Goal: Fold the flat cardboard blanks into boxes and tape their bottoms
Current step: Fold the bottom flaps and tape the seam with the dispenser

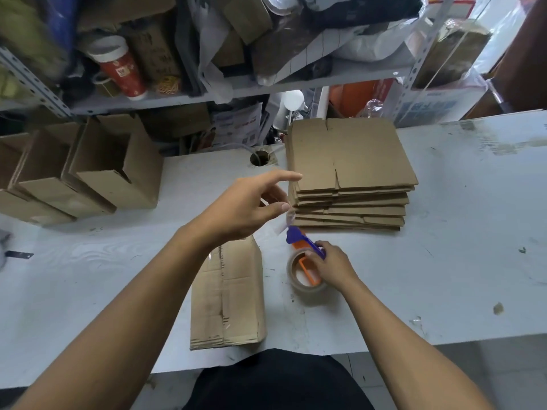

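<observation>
A folded cardboard box [231, 297] lies on the white table in front of me, bottom up, with clear tape along its seam. My right hand [331, 266] grips the purple and orange tape dispenser [305, 267] with its roll of clear tape, just right of the box. My left hand [251, 205] hovers above the box's far end, thumb and fingers spread, with the loose tape end [285, 223] at my thumb tip. A stack of flat cardboard blanks [352, 173] lies behind the dispenser.
Several folded open boxes [88, 170] stand in a row at the far left. A round cable hole [260, 158] is in the table [458, 232]. A small blade [19, 255] lies at the left edge. Cluttered shelves rise behind.
</observation>
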